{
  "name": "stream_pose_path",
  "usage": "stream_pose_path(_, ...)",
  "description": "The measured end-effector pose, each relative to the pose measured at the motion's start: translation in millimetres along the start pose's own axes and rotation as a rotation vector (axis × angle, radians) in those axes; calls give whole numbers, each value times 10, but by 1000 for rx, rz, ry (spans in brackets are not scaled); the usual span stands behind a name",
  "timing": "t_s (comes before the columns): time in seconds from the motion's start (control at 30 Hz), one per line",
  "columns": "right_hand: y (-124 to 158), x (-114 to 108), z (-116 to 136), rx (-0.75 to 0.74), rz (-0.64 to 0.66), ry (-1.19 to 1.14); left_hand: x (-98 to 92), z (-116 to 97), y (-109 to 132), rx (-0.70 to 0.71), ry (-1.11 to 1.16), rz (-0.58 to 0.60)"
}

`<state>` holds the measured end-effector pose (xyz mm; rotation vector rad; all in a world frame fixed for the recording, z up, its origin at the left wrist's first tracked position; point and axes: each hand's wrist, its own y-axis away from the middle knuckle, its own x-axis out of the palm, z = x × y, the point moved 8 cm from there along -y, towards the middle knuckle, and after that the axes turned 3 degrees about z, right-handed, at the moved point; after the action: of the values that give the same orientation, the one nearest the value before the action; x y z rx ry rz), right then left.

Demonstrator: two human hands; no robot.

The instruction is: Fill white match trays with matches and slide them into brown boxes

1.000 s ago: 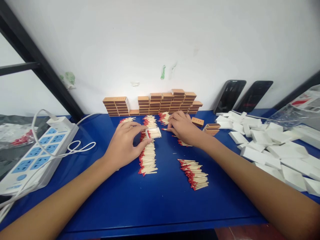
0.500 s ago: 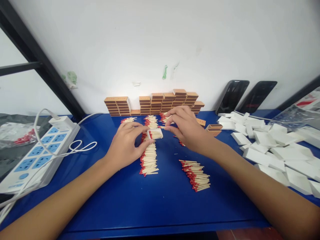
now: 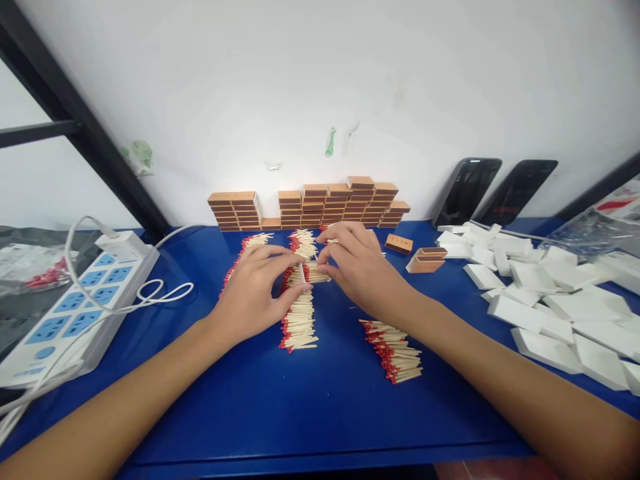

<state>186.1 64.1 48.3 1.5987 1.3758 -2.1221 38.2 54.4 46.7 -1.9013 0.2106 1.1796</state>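
Observation:
My left hand [image 3: 257,283] pinches a small white matchbox tray [image 3: 302,273] between thumb and fingers. The tray is tipped on its side above a long row of red-headed matches [image 3: 299,320]. Close to its right side, my right hand [image 3: 347,260] is closed, thumb and fingertips at the ends of some matches [image 3: 316,272]. Its fingers partly hide these matches, and how many are gripped is unclear. A separate pile of matches [image 3: 393,352] lies below my right wrist. Other match piles [image 3: 304,241] lie behind my hands, partly covered.
Stacked matchboxes [image 3: 320,207] line the wall. Loose matchboxes [image 3: 399,243] lie right of centre. Many white trays [image 3: 545,293] are heaped at right, with two dark phones [image 3: 467,193] leaning behind them. A power strip [image 3: 75,307] with white cables stands at left on the blue table [image 3: 280,413].
The tray in my left hand has tipped from showing its matches inside to standing on its side. My right hand has moved slightly left and down, closer to the tray.

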Motion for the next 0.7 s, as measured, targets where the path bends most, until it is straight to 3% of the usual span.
stream_pose_path(0.7, 0, -33, 12, 26, -2, -9, -13, -8, 6, -3, 12, -2)
